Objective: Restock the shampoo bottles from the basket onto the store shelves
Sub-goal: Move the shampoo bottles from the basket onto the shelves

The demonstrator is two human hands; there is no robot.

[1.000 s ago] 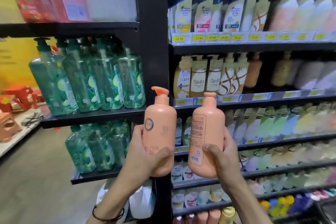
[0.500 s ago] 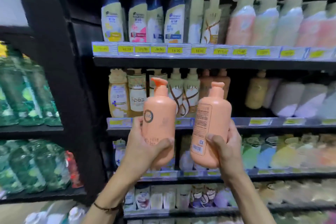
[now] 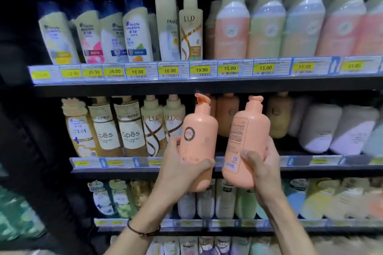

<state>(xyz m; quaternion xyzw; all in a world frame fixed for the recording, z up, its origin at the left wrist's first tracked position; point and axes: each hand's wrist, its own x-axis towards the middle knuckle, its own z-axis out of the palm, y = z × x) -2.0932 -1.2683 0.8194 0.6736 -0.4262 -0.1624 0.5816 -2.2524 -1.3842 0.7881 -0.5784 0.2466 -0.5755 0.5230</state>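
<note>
While both arms reach up before the store shelving, the left hand [image 3: 182, 172] grips a peach-coloured plastic pump bottle [image 3: 199, 136] with its fingers clamped round the lower body. The bottle's round logo faces the camera. The right hand [image 3: 263, 172] holds a second peach pump bottle [image 3: 246, 141] the same way, fingers curled tight on its base, with the printed back label and barcode turned forward. Both bottles are upright, leaning slightly, side by side but apart, and raised in front of the middle shelf [image 3: 116, 162]. They are opaque, so their fill cannot be seen. A dark cord bracelet [image 3: 143, 231] circles the left wrist.

Just behind the held pair, matching peach bottles [image 3: 227, 114] stand on that middle shelf, partly hidden. To their left stand gold-and-white Lux pump bottles [image 3: 154, 126] and cream Spes bottles [image 3: 128, 128]. To the right are pale rounded packs [image 3: 319, 128], too blurred to read.

On the top shelf [image 3: 207, 85], above yellow price tags [image 3: 228, 68], are white Head & Shoulders bottles [image 3: 136, 33] and pastel pump bottles [image 3: 267, 25]. The lower shelves are smeared, and the right edge cuts off the rows.
</note>
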